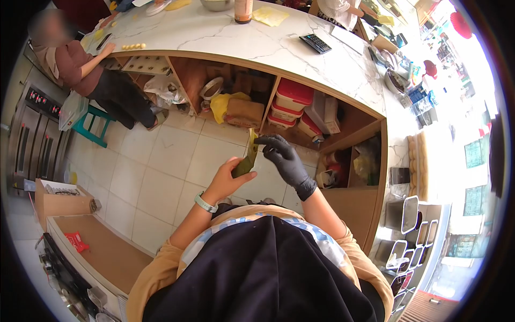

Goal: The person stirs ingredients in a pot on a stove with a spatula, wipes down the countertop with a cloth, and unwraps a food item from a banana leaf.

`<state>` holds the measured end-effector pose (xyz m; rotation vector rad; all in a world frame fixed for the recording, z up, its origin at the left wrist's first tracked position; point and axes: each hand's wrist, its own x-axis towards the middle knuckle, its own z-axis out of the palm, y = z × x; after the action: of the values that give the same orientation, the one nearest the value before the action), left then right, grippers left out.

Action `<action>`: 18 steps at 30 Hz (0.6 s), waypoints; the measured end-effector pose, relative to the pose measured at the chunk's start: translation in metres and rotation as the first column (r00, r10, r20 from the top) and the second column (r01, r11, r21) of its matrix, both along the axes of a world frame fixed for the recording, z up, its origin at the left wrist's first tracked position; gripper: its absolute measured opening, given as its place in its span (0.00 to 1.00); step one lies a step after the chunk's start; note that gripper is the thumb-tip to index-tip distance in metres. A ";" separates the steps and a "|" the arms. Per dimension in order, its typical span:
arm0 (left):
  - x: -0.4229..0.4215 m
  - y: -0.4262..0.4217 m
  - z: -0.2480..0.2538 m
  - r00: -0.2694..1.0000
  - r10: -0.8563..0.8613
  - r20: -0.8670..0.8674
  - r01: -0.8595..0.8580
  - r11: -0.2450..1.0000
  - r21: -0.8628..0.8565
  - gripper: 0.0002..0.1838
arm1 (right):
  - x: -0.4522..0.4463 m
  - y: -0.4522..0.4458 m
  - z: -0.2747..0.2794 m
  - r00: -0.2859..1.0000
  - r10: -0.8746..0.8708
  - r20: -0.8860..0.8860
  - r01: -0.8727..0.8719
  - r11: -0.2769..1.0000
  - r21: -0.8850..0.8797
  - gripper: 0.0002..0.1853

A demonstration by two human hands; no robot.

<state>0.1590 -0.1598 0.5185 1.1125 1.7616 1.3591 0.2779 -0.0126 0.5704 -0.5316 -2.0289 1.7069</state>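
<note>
Between hands [228, 180] [284, 161], green object [247, 162], markings unclear

Metal bowl [216, 5] and brown bottle [243, 12] cut off at top edge, calculator [315, 43] key labels too small to read, green piece [244, 165] partly hidden by left hand [225, 181].

On the counter [193, 40], a calculator [315, 43] lies toward the right and a bottle [243, 11] near the middle, with tubs [293, 96] stacked in the compartment beneath its top, and a stool [90, 129] and, farther out, an oven [36, 131] off its left end.
</note>
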 end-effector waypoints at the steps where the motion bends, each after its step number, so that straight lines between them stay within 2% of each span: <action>1: 0.001 -0.005 0.002 0.972 -0.053 0.230 0.068 0.996 -0.055 0.24 | 0.001 0.001 0.003 0.998 0.062 0.005 -0.061 0.964 0.260 0.12; 2: 0.002 -0.007 0.004 0.889 -0.090 0.450 0.146 0.985 -0.092 0.23 | 0.000 0.003 0.003 0.996 0.084 0.005 -0.077 0.879 0.470 0.15; 5: 0.005 -0.009 0.005 0.732 -0.186 0.656 0.207 0.977 0.045 0.23 | -0.003 0.003 0.011 0.993 0.115 0.035 -0.114 0.806 0.580 0.14; 8: 0.007 -0.010 0.012 0.632 -0.208 0.746 0.192 0.975 0.110 0.21 | -0.003 0.006 0.020 0.993 0.077 0.093 -0.117 0.785 0.608 0.11; 11: 0.022 0.000 0.014 0.692 -0.106 0.714 -0.137 0.952 0.274 0.18 | -0.003 0.006 0.023 0.992 0.126 0.024 -0.109 0.728 0.676 0.09; 13: 0.017 0.004 0.016 0.914 0.078 0.399 -0.236 0.901 0.365 0.15 | -0.002 0.000 0.026 0.987 0.162 -0.019 -0.108 0.738 0.666 0.10; 14: 0.015 0.005 0.021 0.954 0.156 0.257 -0.252 0.880 0.402 0.14 | -0.003 -0.002 0.027 0.983 0.181 -0.041 -0.109 0.743 0.660 0.10; 17: 0.011 0.009 0.040 0.925 0.370 -0.092 -0.286 0.833 0.473 0.10 | -0.006 -0.006 0.025 0.979 0.190 -0.071 -0.090 0.721 0.688 0.12; 18: 0.010 0.011 0.039 0.915 0.396 -0.076 -0.321 0.829 0.458 0.09 | -0.006 -0.006 0.025 0.978 0.196 -0.074 -0.086 0.695 0.714 0.12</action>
<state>0.1687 -0.1491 0.5578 1.1901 1.9090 2.0239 0.2719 -0.0189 0.5956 0.0205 -2.4343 0.8476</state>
